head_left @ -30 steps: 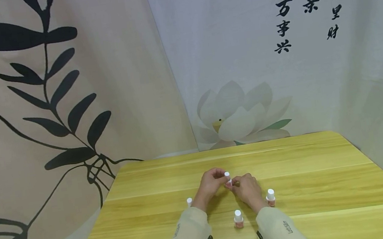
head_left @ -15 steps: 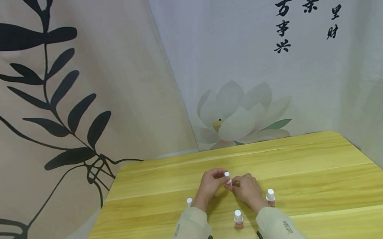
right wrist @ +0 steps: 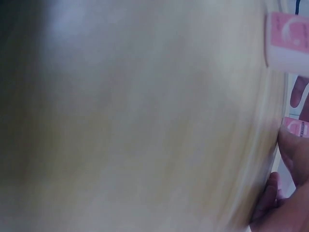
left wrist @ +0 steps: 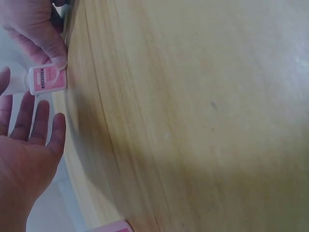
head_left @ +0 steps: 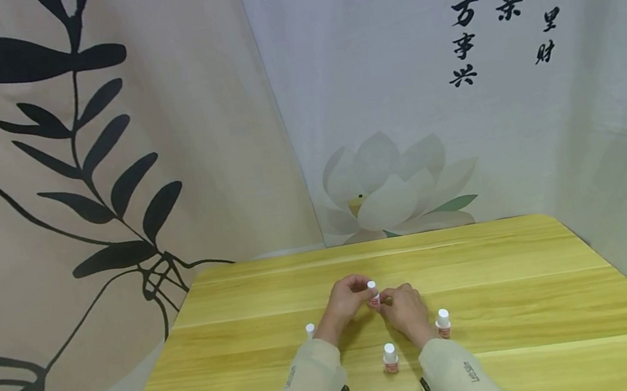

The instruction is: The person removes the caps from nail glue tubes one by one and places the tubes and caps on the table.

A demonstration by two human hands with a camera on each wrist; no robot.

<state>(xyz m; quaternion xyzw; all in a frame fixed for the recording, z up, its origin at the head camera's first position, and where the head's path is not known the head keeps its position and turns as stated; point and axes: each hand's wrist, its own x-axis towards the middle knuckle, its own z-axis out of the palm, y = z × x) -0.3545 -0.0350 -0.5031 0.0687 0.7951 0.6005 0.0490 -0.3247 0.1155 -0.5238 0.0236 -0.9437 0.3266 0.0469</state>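
A small white-capped bottle [head_left: 373, 294] with a pink label stands upright toward the back of the table, between both hands. My left hand [head_left: 346, 300] has its thumb and fingers about the cap. From the other side my right hand [head_left: 404, 309] pinches the lower part, its thumb on the label in the left wrist view, where the bottle [left wrist: 48, 79] appears sideways. Only part of this bottle [right wrist: 297, 126] shows at the right edge of the right wrist view.
Similar bottles stand nearby: one in front [head_left: 390, 358], one beside the right wrist [head_left: 443, 324], and one partly hidden behind the left forearm [head_left: 310, 330]. The wooden table [head_left: 541, 297] ends at a printed cloth backdrop [head_left: 210, 136].
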